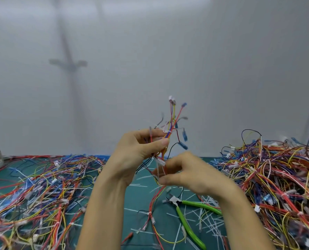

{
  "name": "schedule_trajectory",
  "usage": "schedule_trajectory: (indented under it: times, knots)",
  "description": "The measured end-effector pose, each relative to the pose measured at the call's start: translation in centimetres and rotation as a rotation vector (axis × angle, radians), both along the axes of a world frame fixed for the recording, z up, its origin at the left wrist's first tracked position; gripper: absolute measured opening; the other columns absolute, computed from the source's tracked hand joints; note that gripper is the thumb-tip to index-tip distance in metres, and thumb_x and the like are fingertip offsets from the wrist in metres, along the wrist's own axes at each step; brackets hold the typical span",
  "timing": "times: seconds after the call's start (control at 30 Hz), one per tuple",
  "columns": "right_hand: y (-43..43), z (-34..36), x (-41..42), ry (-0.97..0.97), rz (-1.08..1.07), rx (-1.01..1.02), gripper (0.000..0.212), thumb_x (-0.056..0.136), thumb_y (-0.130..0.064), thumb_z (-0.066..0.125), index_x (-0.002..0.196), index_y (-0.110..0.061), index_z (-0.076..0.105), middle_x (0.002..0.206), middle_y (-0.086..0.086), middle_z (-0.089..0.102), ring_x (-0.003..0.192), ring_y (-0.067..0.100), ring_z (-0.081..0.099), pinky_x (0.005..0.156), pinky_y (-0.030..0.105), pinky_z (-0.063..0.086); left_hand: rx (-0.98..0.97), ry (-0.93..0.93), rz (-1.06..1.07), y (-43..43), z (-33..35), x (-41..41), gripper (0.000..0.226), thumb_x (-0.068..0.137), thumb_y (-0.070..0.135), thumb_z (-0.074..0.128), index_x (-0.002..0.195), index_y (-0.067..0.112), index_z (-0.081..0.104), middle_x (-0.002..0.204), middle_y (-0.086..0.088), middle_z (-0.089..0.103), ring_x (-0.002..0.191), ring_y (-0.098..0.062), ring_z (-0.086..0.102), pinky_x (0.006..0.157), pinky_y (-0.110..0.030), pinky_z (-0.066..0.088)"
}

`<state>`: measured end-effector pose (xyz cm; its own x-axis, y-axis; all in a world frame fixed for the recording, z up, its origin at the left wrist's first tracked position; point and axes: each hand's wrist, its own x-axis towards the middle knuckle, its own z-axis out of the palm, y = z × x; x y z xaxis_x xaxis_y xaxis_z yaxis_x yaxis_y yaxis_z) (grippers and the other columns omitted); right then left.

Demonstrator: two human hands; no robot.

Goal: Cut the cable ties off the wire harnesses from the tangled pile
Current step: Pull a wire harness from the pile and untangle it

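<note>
We see the left hand [137, 150] raised above the green mat [142, 199], thumb and fingers pinching a wire harness [170, 127] whose connector ends fan upward. Just below, the right hand [191, 175] pinches the harness's lower part at something white, a cable tie or a connector, the blur won't let us say. The green-handled cutters [175, 201] lie on the mat beneath the hands among cut tie scraps [211, 221]; the tangled pile [279, 177] sits to the right, looser wires [42, 186] to the left
</note>
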<state>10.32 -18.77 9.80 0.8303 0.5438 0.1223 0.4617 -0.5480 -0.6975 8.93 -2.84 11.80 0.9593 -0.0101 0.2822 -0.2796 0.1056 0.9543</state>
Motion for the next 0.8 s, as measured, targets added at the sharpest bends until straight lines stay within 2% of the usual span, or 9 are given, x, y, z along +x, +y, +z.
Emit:
schedule_trajectory:
  times: [0.17, 0.23, 0.33, 0.43, 0.5, 0.57, 0.67, 0.73, 0.8]
  knots:
    - [-2.5, 1.4, -0.1, -0.014, -0.15, 0.451, 0.015, 0.084, -0.019, 0.074, 0.096, -0.028, 0.076, 0.091, -0.012, 0.076, 0.084, 0.002, 0.07, 0.072, 0.014, 0.052, -0.004, -0.071, 0.037, 0.5, 0.0, 0.1, 0.022, 0.056, 0.013, 0.079, 0.078, 0.016, 0.076, 0.073, -0.001, 0.069, 0.069, -0.011, 0.064, 0.063, -0.018, 0.052]
    - [-2.3, 1.7, -0.4, -0.007, -0.167, 0.592, 0.012, 0.088, -0.028, 0.068, 0.097, -0.028, 0.076, 0.091, -0.01, 0.076, 0.081, 0.004, 0.07, 0.068, 0.015, 0.052, 0.031, -0.103, 0.014, 0.3, 0.1, -0.1, 0.021, 0.057, 0.013, 0.08, 0.076, 0.018, 0.077, 0.073, 0.001, 0.069, 0.068, -0.008, 0.065, 0.062, -0.015, 0.05]
    - [-0.8, 2.0, -1.0, 0.007, -0.174, 0.711, 0.016, 0.086, -0.037, 0.066, 0.093, -0.026, 0.076, 0.087, -0.008, 0.076, 0.079, 0.005, 0.07, 0.064, 0.018, 0.054, 0.144, -0.157, -0.039, 0.1, 0.2, -0.4, 0.023, 0.066, 0.007, 0.08, 0.086, 0.015, 0.074, 0.079, -0.002, 0.072, 0.075, -0.011, 0.068, 0.067, -0.017, 0.053]
    - [0.3, 2.0, -1.1, -0.062, -0.238, 0.804, 0.011, 0.085, -0.032, 0.071, 0.09, -0.024, 0.075, 0.08, -0.008, 0.075, 0.068, 0.001, 0.067, 0.056, 0.013, 0.049, 0.203, -0.175, 0.008, -0.1, 0.6, -0.7, 0.023, 0.072, 0.001, 0.08, 0.088, 0.016, 0.072, 0.082, -0.011, 0.071, 0.079, -0.016, 0.068, 0.071, -0.021, 0.054]
    - [0.6, 2.0, -1.2, -0.095, -0.257, 0.836, 0.006, 0.088, -0.026, 0.069, 0.087, -0.026, 0.075, 0.075, -0.01, 0.074, 0.063, -0.003, 0.063, 0.054, 0.011, 0.047, 0.239, -0.158, 0.087, -0.3, 0.9, -1.0, 0.024, 0.07, 0.006, 0.083, 0.084, 0.024, 0.074, 0.085, -0.005, 0.073, 0.084, -0.015, 0.068, 0.073, -0.02, 0.054]
    - [0.6, 1.9, -1.2, -0.09, -0.274, 0.874, 0.013, 0.092, -0.021, 0.064, 0.087, -0.027, 0.075, 0.076, -0.012, 0.074, 0.063, -0.005, 0.061, 0.056, 0.01, 0.047, 0.254, -0.128, 0.167, 0.1, 1.4, -1.4, 0.031, 0.07, 0.008, 0.083, 0.088, 0.032, 0.074, 0.097, 0.005, 0.073, 0.09, -0.013, 0.069, 0.076, -0.019, 0.054]
    - [0.5, 2.1, -1.2, -0.038, -0.285, 0.932, 0.018, 0.095, -0.019, 0.06, 0.088, -0.024, 0.076, 0.08, -0.011, 0.075, 0.065, -0.005, 0.061, 0.062, 0.012, 0.049, 0.173, -0.021, 0.231, 1.6, 1.8, -2.0, 0.041, 0.076, 0.007, 0.074, 0.104, 0.036, 0.069, 0.112, 0.002, 0.069, 0.092, -0.019, 0.073, 0.088, -0.035, 0.055]
    - [0.6, 2.1, -1.2, -0.006, -0.269, 0.942, 0.02, 0.096, -0.02, 0.058, 0.087, -0.024, 0.076, 0.08, -0.011, 0.075, 0.066, -0.005, 0.061, 0.063, 0.015, 0.05, 0.214, 0.061, 0.226, 2.7, 2.2, -2.9, 0.031, 0.092, 0.011, 0.06, 0.113, 0.034, 0.063, 0.102, -0.004, 0.074, 0.074, -0.023, 0.075, 0.078, -0.03, 0.059]
    - [0.8, 2.1, -1.2, 0.018, -0.253, 0.959, 0.02, 0.097, -0.02, 0.057, 0.09, -0.023, 0.076, 0.08, -0.011, 0.075, 0.068, -0.004, 0.061, 0.061, 0.014, 0.049, 0.38, 0.099, 0.25, 3.6, 2.1, -3.3, 0.023, 0.1, 0.016, 0.047, 0.114, 0.029, 0.061, 0.076, -0.007, 0.076, 0.047, -0.019, 0.066, 0.052, -0.018, 0.052]
